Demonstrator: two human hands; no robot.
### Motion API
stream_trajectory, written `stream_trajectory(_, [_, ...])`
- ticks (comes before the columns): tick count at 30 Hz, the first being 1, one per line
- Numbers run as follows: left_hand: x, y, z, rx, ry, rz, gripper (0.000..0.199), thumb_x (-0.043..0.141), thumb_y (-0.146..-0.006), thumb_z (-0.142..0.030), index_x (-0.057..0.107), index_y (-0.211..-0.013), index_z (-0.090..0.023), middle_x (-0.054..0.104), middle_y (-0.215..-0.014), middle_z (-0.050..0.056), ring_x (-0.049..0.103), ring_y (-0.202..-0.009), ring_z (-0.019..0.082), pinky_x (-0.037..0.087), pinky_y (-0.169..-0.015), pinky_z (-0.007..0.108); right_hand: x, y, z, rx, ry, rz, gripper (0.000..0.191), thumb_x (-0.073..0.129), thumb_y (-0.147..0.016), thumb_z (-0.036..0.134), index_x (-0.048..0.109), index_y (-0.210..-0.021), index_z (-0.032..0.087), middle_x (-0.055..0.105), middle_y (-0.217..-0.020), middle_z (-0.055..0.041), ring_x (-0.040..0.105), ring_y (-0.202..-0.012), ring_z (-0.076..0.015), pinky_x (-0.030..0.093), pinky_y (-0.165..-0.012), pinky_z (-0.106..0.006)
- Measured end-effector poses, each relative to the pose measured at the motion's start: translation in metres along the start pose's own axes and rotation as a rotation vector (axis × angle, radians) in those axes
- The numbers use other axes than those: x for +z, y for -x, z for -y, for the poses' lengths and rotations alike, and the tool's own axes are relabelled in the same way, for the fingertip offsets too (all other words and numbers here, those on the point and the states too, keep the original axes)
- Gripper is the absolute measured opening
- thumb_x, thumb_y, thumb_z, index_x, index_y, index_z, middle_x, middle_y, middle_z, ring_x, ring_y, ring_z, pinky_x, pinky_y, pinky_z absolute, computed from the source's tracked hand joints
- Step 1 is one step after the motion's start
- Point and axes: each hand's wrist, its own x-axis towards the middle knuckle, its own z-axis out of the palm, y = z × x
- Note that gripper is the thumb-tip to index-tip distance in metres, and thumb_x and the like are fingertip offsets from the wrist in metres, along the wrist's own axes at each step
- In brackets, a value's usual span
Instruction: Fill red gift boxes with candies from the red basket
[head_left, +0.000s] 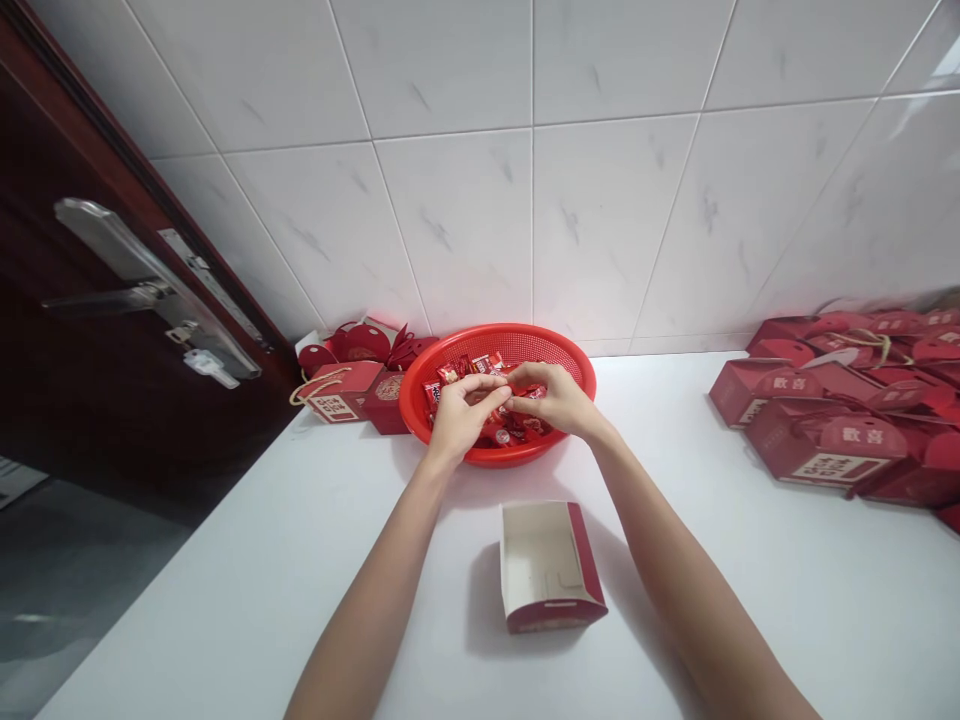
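Both hands meet above a red plastic basket (501,457) that holds several red-wrapped sweets (480,367). The thumb and fingers of my left hand (466,415) are pinched together, and what lies between them is too small to make out. My right hand (551,398) touches it at the fingertips, its fingers also drawn together around something hidden. Nearer to me, between my forearms, an open red box with a pale inside (541,560) stands on the white table.
Red boxes with rope handles (341,390) stand left of the basket by the wall. Many closed red boxes (829,440) are grouped at the right. A dark door (97,380) with a metal handle and keys is beyond the table's left edge.
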Motion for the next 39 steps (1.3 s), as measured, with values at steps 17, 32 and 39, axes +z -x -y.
stream_trajectory(17, [0.0, 0.029, -0.043, 0.603, 0.015, 0.026, 0.011, 0.077, -0.081, -0.018, 0.079, -0.09, -0.024, 0.069, -0.093, 0.003, 0.067, -0.095, 0.017, 0.058, -0.087, 0.03, -0.013, 0.022, 0.054, -0.259, -0.266, -0.138, 0.014, 0.084, -0.077, 0.031, 0.075, -0.085, 0.023, 0.073, -0.085, -0.0014, 0.064, -0.074, -0.0145, 0.05, -0.064, -0.03])
stream_trajectory(32, [0.002, 0.023, -0.031, 0.345, -0.095, 0.047, 0.027, 0.076, -0.08, -0.032, 0.075, -0.104, -0.018, 0.074, -0.103, 0.007, 0.07, -0.093, 0.02, 0.058, -0.091, 0.035, -0.055, 0.023, 0.025, -0.121, -0.287, -0.42, 0.017, 0.08, -0.077, 0.033, 0.071, -0.082, 0.019, 0.073, -0.078, -0.0022, 0.069, -0.072, -0.016, 0.057, -0.076, -0.034])
stream_trajectory(39, [-0.009, 0.0, 0.007, 0.169, -0.342, 0.088, 0.025, 0.071, -0.076, -0.035, 0.077, -0.092, -0.018, 0.076, -0.097, 0.008, 0.072, -0.091, 0.024, 0.056, -0.092, 0.041, -0.075, 0.002, -0.083, 0.554, 0.061, -0.863, 0.009, 0.066, -0.087, 0.023, 0.065, -0.085, 0.014, 0.068, -0.069, -0.0032, 0.07, -0.073, -0.0188, 0.056, -0.074, -0.031])
